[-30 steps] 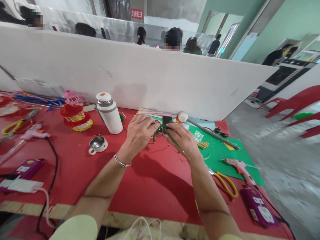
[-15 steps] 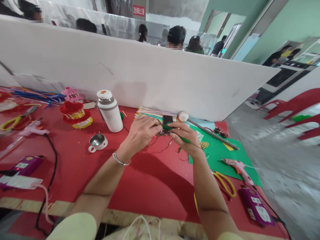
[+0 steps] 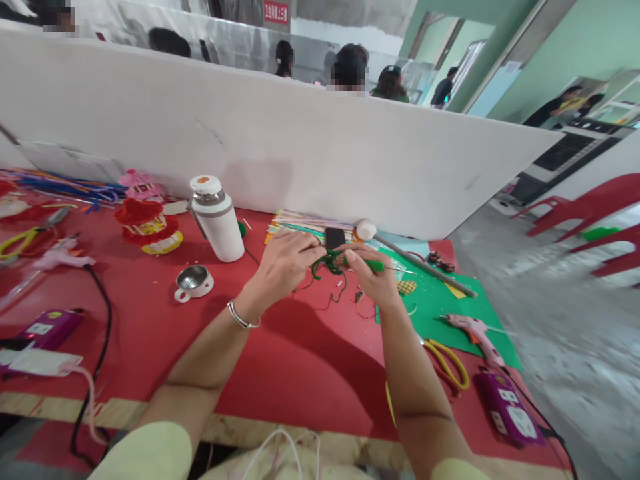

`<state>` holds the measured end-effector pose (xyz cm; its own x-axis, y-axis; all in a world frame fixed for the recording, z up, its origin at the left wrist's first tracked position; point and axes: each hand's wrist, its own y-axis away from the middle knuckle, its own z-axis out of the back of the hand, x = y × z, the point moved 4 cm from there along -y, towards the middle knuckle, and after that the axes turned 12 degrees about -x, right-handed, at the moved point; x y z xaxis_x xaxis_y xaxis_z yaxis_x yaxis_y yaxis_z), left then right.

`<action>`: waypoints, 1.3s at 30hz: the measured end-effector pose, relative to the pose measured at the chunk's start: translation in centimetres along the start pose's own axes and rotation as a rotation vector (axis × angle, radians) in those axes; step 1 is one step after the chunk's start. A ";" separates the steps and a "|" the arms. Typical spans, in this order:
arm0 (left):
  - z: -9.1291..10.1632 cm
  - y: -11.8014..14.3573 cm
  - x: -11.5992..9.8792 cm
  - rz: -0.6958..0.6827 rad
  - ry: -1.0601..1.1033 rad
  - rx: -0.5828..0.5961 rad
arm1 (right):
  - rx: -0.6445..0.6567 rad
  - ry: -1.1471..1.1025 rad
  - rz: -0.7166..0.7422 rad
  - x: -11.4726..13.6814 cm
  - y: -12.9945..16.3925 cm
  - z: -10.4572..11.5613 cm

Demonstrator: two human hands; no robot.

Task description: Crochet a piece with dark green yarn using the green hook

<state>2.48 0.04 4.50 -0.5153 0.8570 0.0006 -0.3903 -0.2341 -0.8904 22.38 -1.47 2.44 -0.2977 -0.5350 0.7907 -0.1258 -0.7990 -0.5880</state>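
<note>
My left hand (image 3: pixel 287 265) is closed, its fingertips pinching a small dark green yarn piece (image 3: pixel 329 265) over the middle of the table. Close on its right, my right hand (image 3: pixel 374 280) grips a green-handled crochet hook (image 3: pixel 376 265), whose thin metal end points right. Fingers hide the end near the yarn. Loose dark strands hang below the piece onto the red tabletop (image 3: pixel 310 360). Just behind the hands lies a black rectangular object (image 3: pixel 335 238). A green yarn ball (image 3: pixel 242 229) is partly hidden behind the white thermos (image 3: pixel 219 223).
A metal-lined cup (image 3: pixel 194 283) stands at left, near a red-and-yellow craft piece (image 3: pixel 147 227). On the right are a green sheet (image 3: pixel 450 293), a pink glue gun (image 3: pixel 475 333), yellow-handled scissors (image 3: pixel 447 363) and a purple box (image 3: pixel 510 410). A white partition (image 3: pixel 300 147) rises behind.
My right hand has turned, and the hook's handle now lies more level, its metal end pointing right. More green yarn shows between the hands. My left hand stays nearly in place.
</note>
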 end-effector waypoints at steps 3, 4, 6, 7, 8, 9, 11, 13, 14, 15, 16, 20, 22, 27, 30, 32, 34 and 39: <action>-0.6 0.3 0.5 0.049 0.116 0.018 | -0.023 -0.060 -0.135 -0.2 0.1 -0.2; -0.8 0.4 0.7 0.064 0.149 0.019 | -0.024 -0.079 -0.177 -0.3 0.1 -0.2; -1.1 0.6 0.9 0.084 0.195 0.012 | -0.030 -0.106 -0.243 -0.4 0.2 -0.4; -1.2 0.7 0.9 0.092 0.215 0.002 | -0.037 -0.112 -0.269 -0.5 0.2 -0.4; -1.2 0.7 0.9 0.104 0.241 -0.013 | -0.045 -0.117 -0.288 -0.5 0.2 -0.5; -1.2 0.7 0.9 0.120 0.272 -0.027 | -0.047 -0.121 -0.298 -0.6 0.2 -0.5; -1.3 0.5 0.9 0.172 0.349 -0.051 | -0.033 -0.124 -0.302 -0.8 0.3 -0.7; -1.4 0.4 0.9 0.236 0.411 -0.060 | -0.004 -0.127 -0.303 -0.9 0.4 -0.9; -1.5 0.4 0.9 0.264 0.430 -0.058 | 0.005 -0.131 -0.310 -1.0 0.4 -1.0; -1.6 0.4 1.0 0.287 0.442 -0.054 | 0.009 -0.136 -0.321 -1.1 0.4 -1.0; -1.8 0.5 1.0 0.305 0.445 -0.051 | 0.009 -0.144 -0.332 -1.2 0.4 -1.0; -2.1 0.8 1.3 0.269 0.340 -0.065 | 0.010 -0.173 -0.362 -1.6 0.3 -0.9; -2.2 0.8 1.1 0.176 0.233 -0.080 | 0.010 -0.182 -0.376 -1.8 0.2 -0.9; -2.3 0.7 0.8 0.034 0.098 -0.078 | -0.012 -0.186 -0.393 -2.1 0.2 -0.7; -2.3 0.7 0.9 0.049 0.078 -0.068 | -0.042 -0.199 -0.405 -2.3 0.2 -0.6; -2.4 0.8 1.0 0.077 0.080 -0.065 | -0.050 -0.200 -0.420 -2.5 0.2 -0.6; -2.4 0.9 1.0 0.092 0.091 -0.068 | -0.050 -0.209 -0.432 -2.6 0.2 -0.7; -2.3 0.9 1.2 0.090 0.091 -0.050 | -0.041 -0.234 -0.441 -2.3 0.2 -0.7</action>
<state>3.25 1.90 2.70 -0.4741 0.8724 -0.1193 -0.3063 -0.2905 -0.9065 22.38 -0.17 0.40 0.0116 -0.1997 0.9798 -0.2300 -0.9541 -0.1918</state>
